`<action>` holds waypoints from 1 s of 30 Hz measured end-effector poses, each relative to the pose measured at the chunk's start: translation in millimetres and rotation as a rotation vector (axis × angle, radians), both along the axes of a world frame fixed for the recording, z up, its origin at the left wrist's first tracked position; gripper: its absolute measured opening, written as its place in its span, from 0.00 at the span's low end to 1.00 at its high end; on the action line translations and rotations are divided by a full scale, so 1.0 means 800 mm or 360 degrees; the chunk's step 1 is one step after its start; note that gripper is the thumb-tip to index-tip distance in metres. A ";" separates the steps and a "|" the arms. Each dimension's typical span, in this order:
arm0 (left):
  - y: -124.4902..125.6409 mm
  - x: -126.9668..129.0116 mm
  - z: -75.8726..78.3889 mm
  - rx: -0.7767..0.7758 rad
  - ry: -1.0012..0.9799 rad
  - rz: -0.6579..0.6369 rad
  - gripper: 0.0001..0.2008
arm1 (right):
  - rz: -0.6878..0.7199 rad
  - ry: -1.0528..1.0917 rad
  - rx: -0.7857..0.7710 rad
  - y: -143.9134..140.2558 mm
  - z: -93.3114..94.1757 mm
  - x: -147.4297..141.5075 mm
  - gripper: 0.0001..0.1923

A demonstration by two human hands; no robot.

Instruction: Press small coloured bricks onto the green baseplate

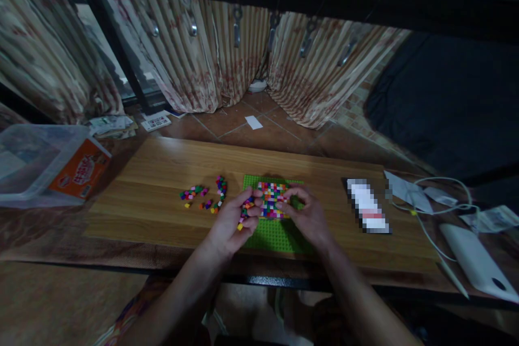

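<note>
A green studded baseplate (270,237) lies on the wooden board, with a block of small multicoloured bricks (272,200) set in rows on its upper part. My left hand (237,219) is curled at the left side of that block, cupping several small coloured bricks (245,207), a yellow one showing at the bottom. Over the right side of the block is my right hand (306,213), thumb and forefinger bent close together at the bricks. Whether a brick sits between those fingertips is too small to tell. Loose coloured bricks (194,192) lie left of the baseplate.
The wooden board (133,194) spans the low table. To the right lies a phone (368,206) with a blurred screen, then cables (446,181), a white power bank (478,259) and a pen (454,279). A clear plastic bin (36,165) stands at the left.
</note>
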State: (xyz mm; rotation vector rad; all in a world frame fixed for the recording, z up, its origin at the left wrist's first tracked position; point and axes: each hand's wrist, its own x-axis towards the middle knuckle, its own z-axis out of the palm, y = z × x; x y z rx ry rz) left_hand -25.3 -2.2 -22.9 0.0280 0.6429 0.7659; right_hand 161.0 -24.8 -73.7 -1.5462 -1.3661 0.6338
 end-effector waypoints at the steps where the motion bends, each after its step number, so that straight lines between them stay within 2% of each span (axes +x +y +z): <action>1: -0.001 0.002 0.000 -0.0025 -0.0067 0.0011 0.14 | -0.0056 -0.0066 0.0104 -0.005 0.008 -0.004 0.08; 3: -0.004 0.006 -0.002 -0.0048 -0.0192 0.0049 0.14 | -0.0102 -0.0149 0.0312 -0.018 0.028 -0.016 0.05; 4: -0.004 0.009 -0.004 -0.0047 -0.0244 0.0080 0.13 | -0.0038 -0.0156 0.0385 -0.026 0.038 -0.023 0.03; 7: -0.005 0.018 -0.010 -0.0013 -0.0302 0.0190 0.13 | 0.0461 -0.0147 0.0355 -0.046 0.063 -0.047 0.07; 9: -0.004 0.024 -0.012 0.0001 -0.0258 0.0254 0.14 | 0.0601 -0.0162 0.0364 -0.053 0.070 -0.060 0.09; 11: -0.004 0.028 -0.012 0.0029 -0.0209 0.0329 0.14 | 0.0588 -0.0192 0.0336 -0.055 0.069 -0.069 0.09; 15: -0.006 0.032 -0.006 0.0178 -0.0210 0.0395 0.12 | 0.0425 -0.0229 0.0209 -0.055 0.063 -0.077 0.01; 20: -0.009 0.036 -0.004 0.0237 -0.0160 0.0427 0.09 | 0.0311 -0.0192 0.0150 -0.055 0.063 -0.084 0.01; 26: -0.008 0.038 -0.006 0.0189 -0.0091 0.0396 0.10 | 0.0311 -0.0182 0.0105 -0.053 0.067 -0.087 0.03; 30: -0.009 0.039 -0.003 0.0267 -0.0009 0.0423 0.10 | 0.0303 -0.0136 0.0049 -0.049 0.068 -0.082 0.02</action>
